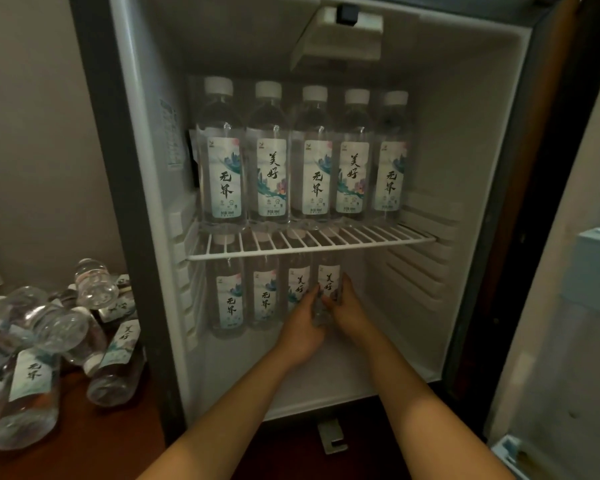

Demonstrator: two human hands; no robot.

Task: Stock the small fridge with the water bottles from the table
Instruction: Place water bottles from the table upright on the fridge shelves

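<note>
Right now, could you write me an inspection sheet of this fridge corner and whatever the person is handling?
Surface: dark brown wooden table, left of the fridge.
Job's things: five clear plastic water bottles stand upright on the white wire shelf; four stand below it; a pile of bottles lies on the table.
Clutter: grey metal bracket below the fridge.
Hands: left hand and right hand both grip the rightmost lower bottle.
Cables: nothing seen.
Surroundings: small white-lined fridge, its door open at right.

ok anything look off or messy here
Inside the fridge nothing does: the top-shelf bottles stand upright in a row, and the left hand and right hand grip a bottle below. Only the table looks untidy: its loose bottles lie heaped on their sides.
</note>
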